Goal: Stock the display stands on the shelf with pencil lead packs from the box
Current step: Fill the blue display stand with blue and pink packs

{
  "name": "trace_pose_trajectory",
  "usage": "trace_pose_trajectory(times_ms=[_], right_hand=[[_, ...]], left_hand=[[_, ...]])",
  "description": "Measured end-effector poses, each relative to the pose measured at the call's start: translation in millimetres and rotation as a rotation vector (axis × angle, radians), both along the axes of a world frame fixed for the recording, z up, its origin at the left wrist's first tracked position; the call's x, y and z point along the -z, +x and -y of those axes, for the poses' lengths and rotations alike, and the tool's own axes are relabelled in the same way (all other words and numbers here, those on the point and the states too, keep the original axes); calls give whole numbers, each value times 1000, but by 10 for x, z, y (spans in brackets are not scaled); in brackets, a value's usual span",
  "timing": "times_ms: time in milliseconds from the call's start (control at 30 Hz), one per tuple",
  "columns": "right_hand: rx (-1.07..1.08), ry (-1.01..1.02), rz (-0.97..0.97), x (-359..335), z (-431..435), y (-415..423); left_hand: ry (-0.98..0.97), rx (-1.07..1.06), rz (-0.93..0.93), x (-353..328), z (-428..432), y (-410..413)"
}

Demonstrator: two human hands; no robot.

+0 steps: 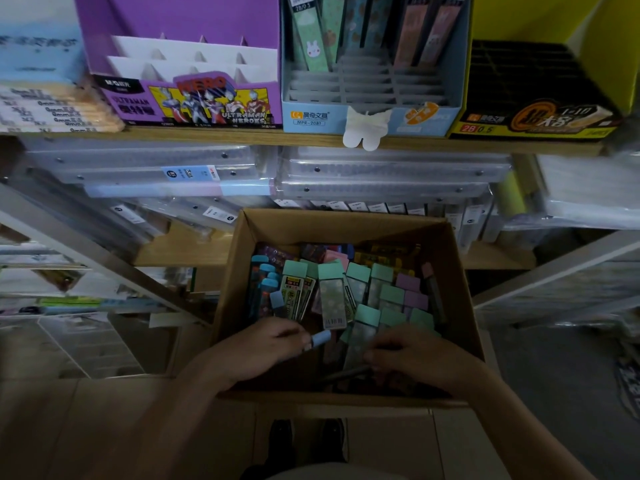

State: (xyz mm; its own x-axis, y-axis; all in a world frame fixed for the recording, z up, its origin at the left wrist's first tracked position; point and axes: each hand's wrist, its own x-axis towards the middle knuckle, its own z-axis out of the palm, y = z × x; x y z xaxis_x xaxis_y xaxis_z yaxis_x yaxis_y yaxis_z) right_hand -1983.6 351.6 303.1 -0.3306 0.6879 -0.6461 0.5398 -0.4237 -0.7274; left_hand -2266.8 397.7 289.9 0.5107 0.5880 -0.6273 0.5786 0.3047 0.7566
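Inside cardboard box (237,268), blue-capped lead pack (320,337) was pinched by left hand (266,344); right hand (415,356) was laid among mint-capped packs (332,292), fingers curled, grip not discernible.

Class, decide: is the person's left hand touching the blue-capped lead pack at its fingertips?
Touching. The head view shows the left hand with its fingers curled round the blue-capped pack, with no gap between them.

Cardboard box (462,299) centre frame, full of lead packs (331,296). Left hand (273,348) pinches blue-capped pack (320,337); right hand (415,358) on mint-capped packs (363,315), grip unclear. Display stands (374,114) on shelf (207,136), top.
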Motion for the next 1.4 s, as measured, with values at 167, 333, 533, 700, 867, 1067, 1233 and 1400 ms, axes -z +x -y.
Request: trace_pose_trajectory(times_ms=[167,333,533,700,867,1067,1233,1400], right_hand=[[73,42,-111,-95,-171,-280],[379,-112,-399,-76,-283,-553],[499,23,-110,47,-371,-606],[-190,387,349,177,-263,-488],[-409,457,470,326,-121,-494],[-465,518,602,426,-86,-581],[-407,595,565,457,-73,-579],[-409,638,538,444,-105,-559]], left_hand=[[-61,-104,91,-5,74,95],[-132,-253,193,-37,76,62],[-238,-635,410,-44,85,5],[-101,-643,220,-40,121,-46],[-153,-605,160,11,146,-42],[-150,-585,117,-17,136,-11],[-158,-586,113,10,129,-3],[-167,-630,128,45,126,-2]])
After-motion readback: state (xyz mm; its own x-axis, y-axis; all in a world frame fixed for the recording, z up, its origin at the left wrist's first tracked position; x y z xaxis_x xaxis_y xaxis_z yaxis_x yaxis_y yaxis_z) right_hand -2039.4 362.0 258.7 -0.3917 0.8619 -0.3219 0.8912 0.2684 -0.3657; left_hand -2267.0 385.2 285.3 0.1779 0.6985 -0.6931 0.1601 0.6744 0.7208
